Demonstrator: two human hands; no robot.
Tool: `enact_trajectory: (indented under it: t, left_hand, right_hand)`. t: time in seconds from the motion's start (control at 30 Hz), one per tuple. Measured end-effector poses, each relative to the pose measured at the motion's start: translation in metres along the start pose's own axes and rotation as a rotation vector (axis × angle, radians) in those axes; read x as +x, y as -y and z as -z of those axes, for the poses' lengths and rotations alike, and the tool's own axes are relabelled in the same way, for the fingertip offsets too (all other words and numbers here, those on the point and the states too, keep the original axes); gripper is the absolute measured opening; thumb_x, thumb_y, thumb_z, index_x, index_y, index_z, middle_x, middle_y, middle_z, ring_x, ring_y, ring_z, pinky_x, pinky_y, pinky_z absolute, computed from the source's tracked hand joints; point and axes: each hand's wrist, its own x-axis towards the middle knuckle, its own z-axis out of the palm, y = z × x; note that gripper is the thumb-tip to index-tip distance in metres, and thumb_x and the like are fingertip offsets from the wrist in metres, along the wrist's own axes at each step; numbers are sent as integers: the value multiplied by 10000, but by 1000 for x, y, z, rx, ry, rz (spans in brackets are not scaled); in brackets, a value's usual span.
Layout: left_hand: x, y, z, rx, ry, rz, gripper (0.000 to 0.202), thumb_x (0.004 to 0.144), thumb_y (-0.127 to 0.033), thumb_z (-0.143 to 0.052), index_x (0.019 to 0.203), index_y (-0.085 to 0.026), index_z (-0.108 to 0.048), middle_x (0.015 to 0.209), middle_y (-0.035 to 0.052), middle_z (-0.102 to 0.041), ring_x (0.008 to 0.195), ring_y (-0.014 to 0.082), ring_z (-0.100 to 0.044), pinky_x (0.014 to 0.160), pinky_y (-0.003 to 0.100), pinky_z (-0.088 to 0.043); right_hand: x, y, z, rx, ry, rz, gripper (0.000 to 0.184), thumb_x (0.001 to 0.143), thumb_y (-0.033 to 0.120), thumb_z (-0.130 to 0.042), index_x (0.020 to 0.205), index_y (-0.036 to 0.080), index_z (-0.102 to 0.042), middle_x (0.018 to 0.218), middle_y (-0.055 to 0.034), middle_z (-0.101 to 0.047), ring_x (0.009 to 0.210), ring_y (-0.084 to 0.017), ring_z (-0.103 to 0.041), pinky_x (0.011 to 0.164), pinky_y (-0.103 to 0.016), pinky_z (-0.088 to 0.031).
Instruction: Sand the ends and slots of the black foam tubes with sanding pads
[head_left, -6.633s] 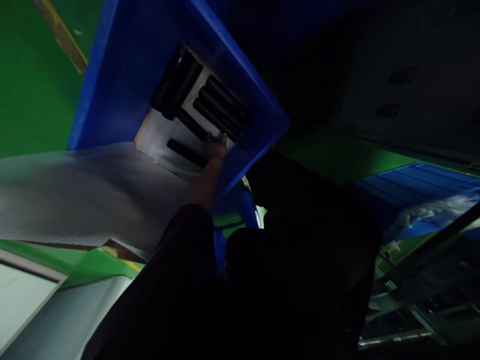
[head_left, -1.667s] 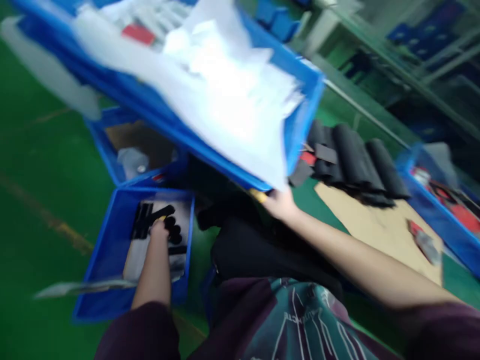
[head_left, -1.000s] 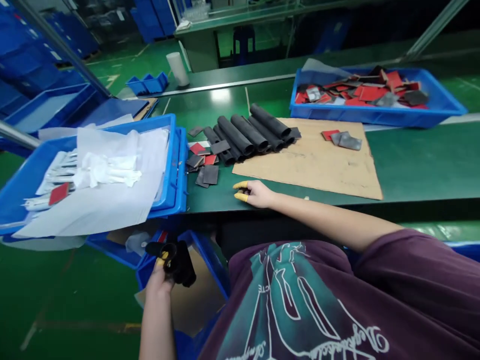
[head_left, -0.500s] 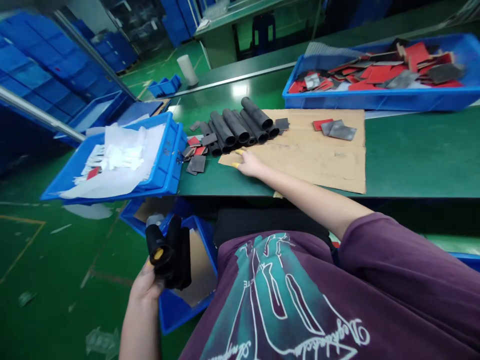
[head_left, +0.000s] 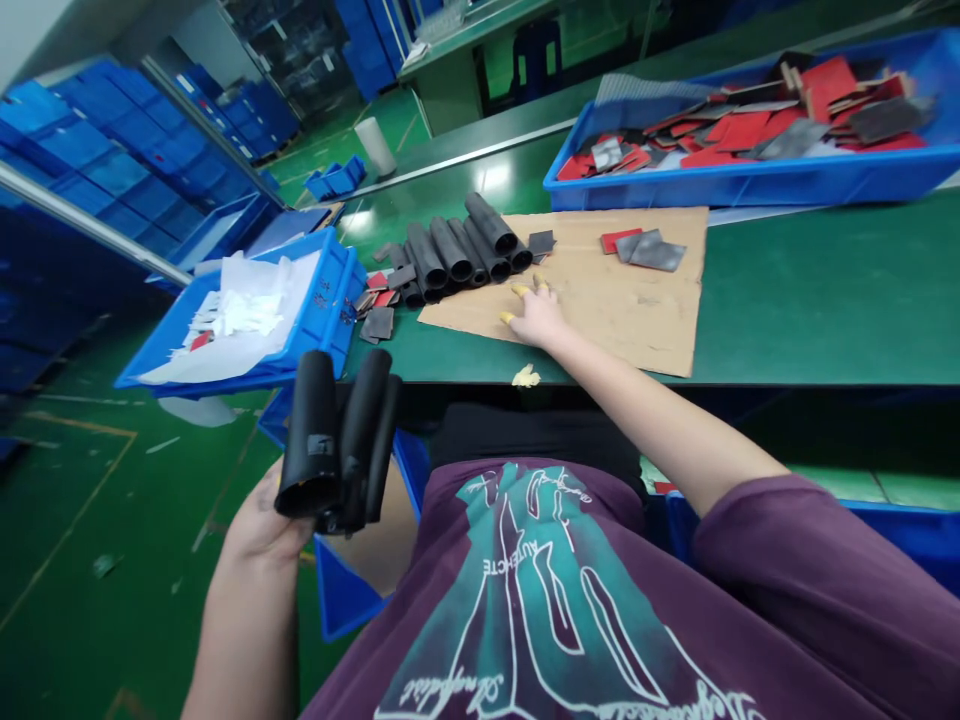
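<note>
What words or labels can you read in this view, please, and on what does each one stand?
"AUTEHCTE", upside down on the maroon T-shirt
Cursive lettering on the shirt: too curled to read
Tag on the black tube: too small to read
Marks on the blue crate: too small to read

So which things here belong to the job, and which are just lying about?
Job: left hand gripping black tubes; right hand on cardboard sheet; tube row beside it.
Lying about: blue crate of red pads; blue crate of white sheets.
</note>
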Motion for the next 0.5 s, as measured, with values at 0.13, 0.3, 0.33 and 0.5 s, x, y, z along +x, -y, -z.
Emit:
enact_trajectory:
  t: [0.13,0.3,0.33,0.5]
  left_hand:
    - [-7,-6,-51,71,359,-124,425,270,-244,-905,640,-186,-706,586,-15,-687,539,136,-545,501,243,-484]
    - [-22,-3,-132,169,752,-176,441,338,-309,-974,670,-152,-730,640,4,-683,575,122,-577,549,235,-477]
    - [-22,1,-148,179,833,-208,409,381,-313,-967,669,-147,-728,648,7,-677,587,122,-579,566,242,-482]
    - [-17,35,-224,446,1001,-435,186,615,-238,-840,735,-147,-733,705,21,-653,740,179,-600,753,345,-525]
  right_hand:
    - [-16,-26,24,175,-196,-2,514,810,330,-699,1289,160,-625,1517,-197,-464,1464,-366,-397,1241,-586,-278]
    - [-38,-67,62,385,-421,-11,415,822,434,-647,1140,168,-663,1274,-162,-639,1288,-296,-571,1177,-539,-392]
    - [-42,-73,70,429,-451,-36,417,819,452,-647,1121,166,-665,1242,-162,-653,1259,-293,-592,1157,-537,-415]
    - [-68,-82,102,733,-440,-218,480,853,627,-572,1101,223,-650,1268,-131,-670,1185,-300,-667,989,-500,-547]
